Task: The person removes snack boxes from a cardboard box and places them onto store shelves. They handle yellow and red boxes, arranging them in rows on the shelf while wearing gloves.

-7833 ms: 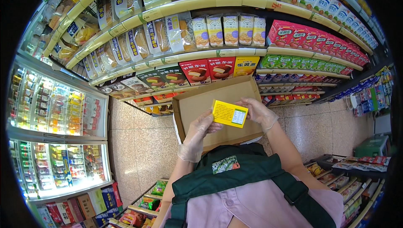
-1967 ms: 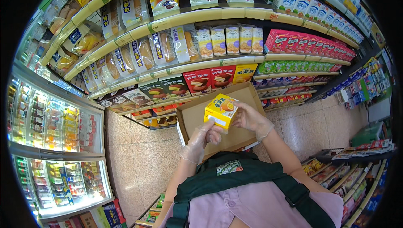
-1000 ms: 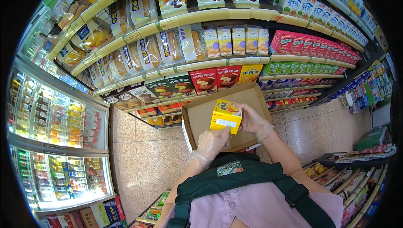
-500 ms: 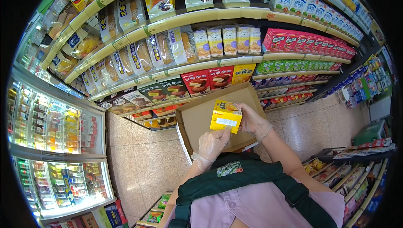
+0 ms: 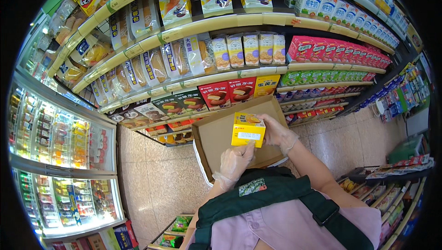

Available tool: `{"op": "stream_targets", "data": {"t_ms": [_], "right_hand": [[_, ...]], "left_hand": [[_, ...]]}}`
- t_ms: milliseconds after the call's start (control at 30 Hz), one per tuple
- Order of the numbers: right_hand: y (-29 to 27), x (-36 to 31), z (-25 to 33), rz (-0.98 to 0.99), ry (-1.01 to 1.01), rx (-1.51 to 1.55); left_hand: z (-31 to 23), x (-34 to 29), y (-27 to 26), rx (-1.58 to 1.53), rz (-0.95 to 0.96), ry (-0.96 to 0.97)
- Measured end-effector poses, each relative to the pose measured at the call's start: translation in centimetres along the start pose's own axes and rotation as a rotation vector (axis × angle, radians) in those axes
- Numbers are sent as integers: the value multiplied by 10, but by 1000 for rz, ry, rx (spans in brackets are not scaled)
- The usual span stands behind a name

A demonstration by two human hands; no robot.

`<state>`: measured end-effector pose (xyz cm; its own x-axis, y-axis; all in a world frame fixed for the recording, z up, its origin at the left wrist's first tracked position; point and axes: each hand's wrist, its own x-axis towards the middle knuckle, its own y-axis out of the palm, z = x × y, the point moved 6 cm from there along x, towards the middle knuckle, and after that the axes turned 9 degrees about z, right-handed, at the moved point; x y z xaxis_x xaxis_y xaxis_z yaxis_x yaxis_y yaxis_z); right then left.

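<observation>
I am looking down into a shop aisle: tiled floor [image 5: 152, 181] below, long shelves [image 5: 221, 73] of packaged snacks running ahead of the hands, a glass-fronted chiller [image 5: 55, 153] glowing well off to the left of them. Above the hands a row of pink cartons [image 5: 340, 50] is sitting on one shelf, with green ones under it; directly beyond the fingers, red snack boxes [image 5: 228, 94] are lining the shelf edge.

Both hands are wearing thin clear gloves. The left hand [image 5: 235, 160] is reaching up from below, its fingers [image 5: 246, 149] pressing on the near, lower edge of a small yellow box [image 5: 248, 129]. The right hand [image 5: 278, 132] is cupping the box from its right side and behind, fingers wrapping round it. So both sets of fingers are grasping the yellow box between them, holding it up at chest height, its white label facing me.

Just behind and below the fingers, an open brown cardboard carton [image 5: 216, 135] is lying tilted against the person's front; the yellow box is hovering over its inner face, whether touching it I cannot tell. A dark green apron strap [image 5: 322, 211] is crossing the pink top nearest me.
</observation>
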<state>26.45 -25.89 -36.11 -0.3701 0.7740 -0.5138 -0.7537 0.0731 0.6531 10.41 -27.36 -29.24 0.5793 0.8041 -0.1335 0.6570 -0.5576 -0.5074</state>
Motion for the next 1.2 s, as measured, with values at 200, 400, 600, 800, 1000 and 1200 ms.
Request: {"op": "stream_targets", "data": {"t_ms": [200,400,600,800,1000,1200], "right_hand": [[3,8,-4,37,43,-16],[6,13,-8,42,79,-36],[11,17,-17,34,121,3],[8,20,-24,45,146,-4],[8,20,-26,26,141,24],[4,20,-24,95,138,44]], "left_hand": [[2,-6,-1,-14,-20,-36],[3,-14,-3,-4,-57,-39],[7,-20,-3,-53,-76,-77],[5,-24,-3,-39,-75,-58],[5,-23,-1,-21,-45,-102],[6,-23,2,-75,-18,-129]]}}
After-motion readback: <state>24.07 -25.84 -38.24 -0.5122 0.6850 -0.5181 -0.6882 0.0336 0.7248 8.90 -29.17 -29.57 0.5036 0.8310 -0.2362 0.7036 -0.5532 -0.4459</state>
